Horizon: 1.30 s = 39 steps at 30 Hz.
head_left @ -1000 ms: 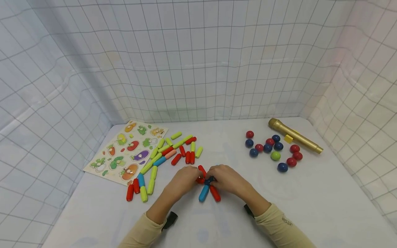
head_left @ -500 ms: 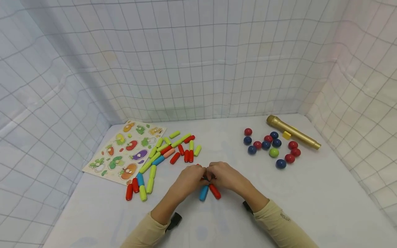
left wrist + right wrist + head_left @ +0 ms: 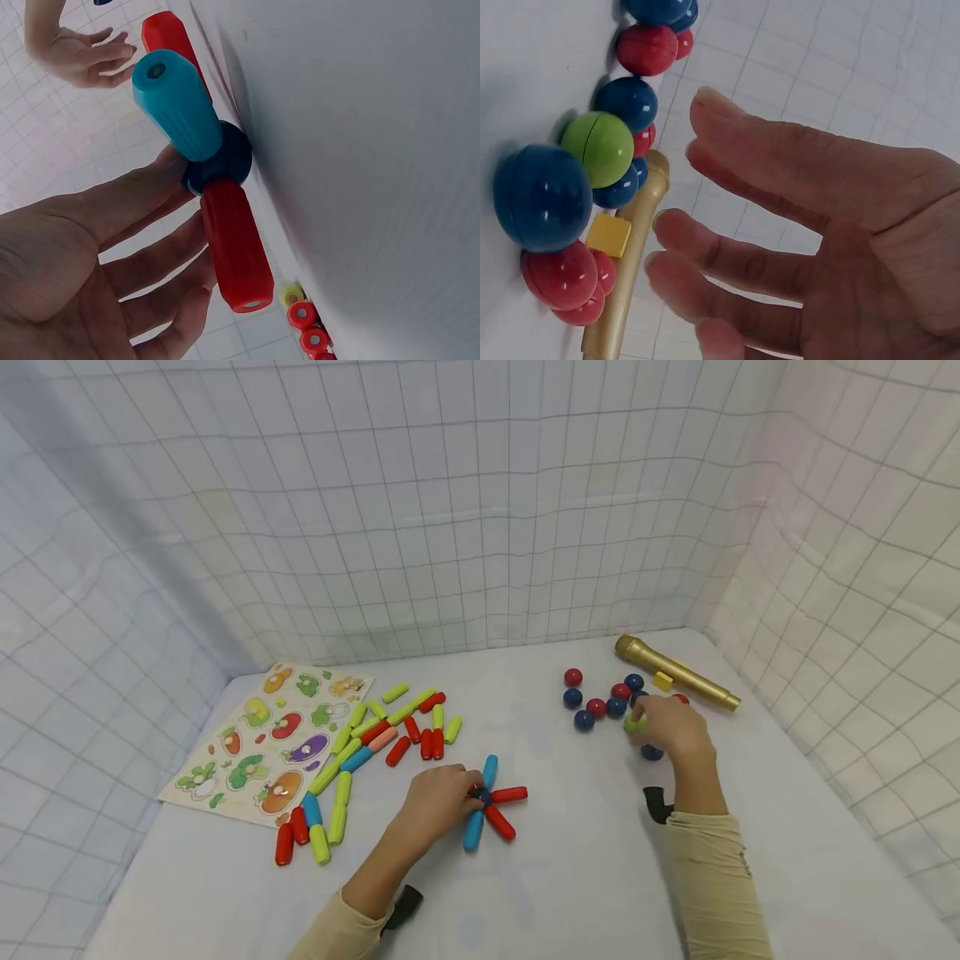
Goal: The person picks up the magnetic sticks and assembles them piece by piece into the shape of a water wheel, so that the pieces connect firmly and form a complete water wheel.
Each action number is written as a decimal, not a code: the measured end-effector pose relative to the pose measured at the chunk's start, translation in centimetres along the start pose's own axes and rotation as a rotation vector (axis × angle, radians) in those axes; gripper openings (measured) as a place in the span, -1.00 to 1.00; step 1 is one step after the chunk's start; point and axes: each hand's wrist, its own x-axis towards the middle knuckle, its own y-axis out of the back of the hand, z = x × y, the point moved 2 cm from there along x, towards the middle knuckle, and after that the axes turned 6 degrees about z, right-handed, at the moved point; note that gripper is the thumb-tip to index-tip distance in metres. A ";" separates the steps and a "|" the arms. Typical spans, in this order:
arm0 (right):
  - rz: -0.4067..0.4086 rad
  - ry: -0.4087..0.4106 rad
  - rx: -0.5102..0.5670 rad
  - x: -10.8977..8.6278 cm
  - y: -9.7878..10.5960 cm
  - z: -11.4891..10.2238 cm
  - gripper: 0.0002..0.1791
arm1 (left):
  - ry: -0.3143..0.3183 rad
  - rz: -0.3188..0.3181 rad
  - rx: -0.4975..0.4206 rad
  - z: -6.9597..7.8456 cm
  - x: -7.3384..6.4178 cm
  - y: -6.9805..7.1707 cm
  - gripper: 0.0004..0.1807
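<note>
Rods (image 3: 176,105) meet a blue ball (image 3: 230,159) the left hand (image 3: 438,797) pinches. Fingers apart, the right hand (image 3: 675,725) hovers by a green ball (image 3: 598,150).

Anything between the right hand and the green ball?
Nothing visible stands between the right hand and the green ball. A blue ball sits close beside it, so fingers might bump that.

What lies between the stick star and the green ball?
In the head view, the straight stretch from the stick star to the green ball is bare tabletop; the loose dark blue ball nearest the star sits farther back, off that line.
</note>
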 end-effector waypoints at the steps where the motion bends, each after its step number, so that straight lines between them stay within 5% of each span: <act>1: -0.027 -0.036 -0.005 0.0 0.2 0.8 -0.61 | -0.006 0.004 0.004 0.0 0.0 0.0 -0.71; 9: -0.150 -0.140 0.017 -0.1 0.0 2.7 -0.66 | -0.024 0.006 -0.001 0.0 0.1 0.2 -0.71; 15: -0.167 -0.132 0.043 0.6 -1.1 2.3 -0.68 | -0.027 -0.006 0.004 0.1 0.2 0.3 -0.69; 21: -0.226 -0.023 0.056 1.5 -2.8 -0.4 -0.76 | -0.012 -0.013 0.022 0.1 0.2 0.3 -0.69; 30: -0.266 0.249 0.091 1.1 -6.2 -7.0 -0.78 | -0.010 -0.016 0.025 0.1 0.2 0.0 -0.70; 39: -0.249 0.352 0.143 0.9 -7.5 -9.2 -0.78 | -0.016 -0.030 0.051 0.2 0.3 -0.1 -0.70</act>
